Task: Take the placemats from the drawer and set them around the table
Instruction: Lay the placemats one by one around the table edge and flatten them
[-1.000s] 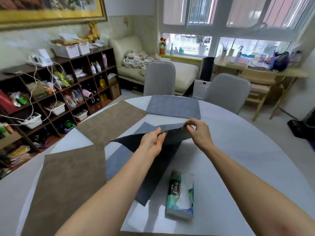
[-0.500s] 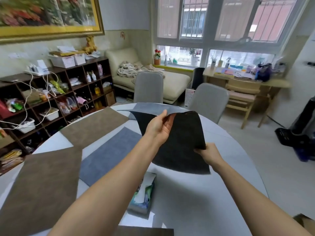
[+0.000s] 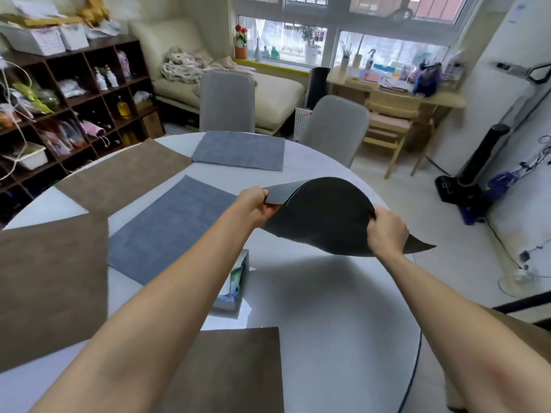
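1. A dark placemat [image 3: 325, 216] is up in the air over the right side of the round white table [image 3: 328, 308]. It bends like a hill in the middle.
2. The left hand [image 3: 255, 205] pinches the mat's left edge, with the fingers curled tight on it.
3. The right hand [image 3: 387, 232] grips the mat's right side, with the fingers folded over the top. One pointy corner of the mat sticks out past this hand.
4. A blue-grey mat [image 3: 170, 231] lies flat on the table just left of the left arm. Another blue-grey mat [image 3: 238, 150] lies at the far edge, in front of a grey chair [image 3: 226, 99].
5. A brown mat [image 3: 125, 177] lies at the far left. A second brown mat [image 3: 50, 287] lies on the near left. A third brown mat [image 3: 229, 371] lies at the near edge, between the arms.
6. A tissue pack [image 3: 234, 287] sits on the table, partly hidden by the left arm.
7. A second grey chair [image 3: 334, 129] stands behind the table, to the right of the first.
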{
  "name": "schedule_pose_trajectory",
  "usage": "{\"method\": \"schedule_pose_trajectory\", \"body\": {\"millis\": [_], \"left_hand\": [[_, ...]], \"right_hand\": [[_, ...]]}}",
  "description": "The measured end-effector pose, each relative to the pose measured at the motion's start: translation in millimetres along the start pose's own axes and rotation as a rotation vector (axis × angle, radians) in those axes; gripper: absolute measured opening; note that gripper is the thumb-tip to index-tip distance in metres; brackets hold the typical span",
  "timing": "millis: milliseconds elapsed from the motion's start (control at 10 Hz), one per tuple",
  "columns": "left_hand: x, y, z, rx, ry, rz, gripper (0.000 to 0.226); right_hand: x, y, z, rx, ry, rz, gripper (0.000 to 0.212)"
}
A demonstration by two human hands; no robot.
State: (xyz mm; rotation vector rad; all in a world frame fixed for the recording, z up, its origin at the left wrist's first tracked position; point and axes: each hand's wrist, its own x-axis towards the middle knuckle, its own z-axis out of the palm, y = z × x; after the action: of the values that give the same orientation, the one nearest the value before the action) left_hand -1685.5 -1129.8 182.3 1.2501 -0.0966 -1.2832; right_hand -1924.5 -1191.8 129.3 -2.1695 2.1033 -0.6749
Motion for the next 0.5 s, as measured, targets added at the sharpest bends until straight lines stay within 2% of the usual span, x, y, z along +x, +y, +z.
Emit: {"method": "schedule_pose_trajectory", "body": {"millis": [100,200,300,400,500], "left_hand": [[7.9,-16.1,-0.3,0.122,0.106,0.022,0.024],[18.1,-31.2,3.6,0.317,0.164,0.062,0.036],[35.0,-49.9,14.7,0.479,0.291,0.15,0.037],[41.4,-82.0,37.4,0.651,0.425,0.198,0.038],[38.5,-100.2,65.4,0.707,0.555,0.233,0.03]], "right_hand": [[12.8,5.7,11.4,0.009,0.047,-0.065,0.027],[36.6,12.2,23.8,0.027,0.085,-0.185,0.029],[69.7,26.8,40.3,0.068,0.083,-0.318,0.032],[103.2,43.5,55.1,0.111,0.02,-0.387,0.036],[129.9,60.4,62.7,0.132,-0.036,-0.507,0.033]]}}
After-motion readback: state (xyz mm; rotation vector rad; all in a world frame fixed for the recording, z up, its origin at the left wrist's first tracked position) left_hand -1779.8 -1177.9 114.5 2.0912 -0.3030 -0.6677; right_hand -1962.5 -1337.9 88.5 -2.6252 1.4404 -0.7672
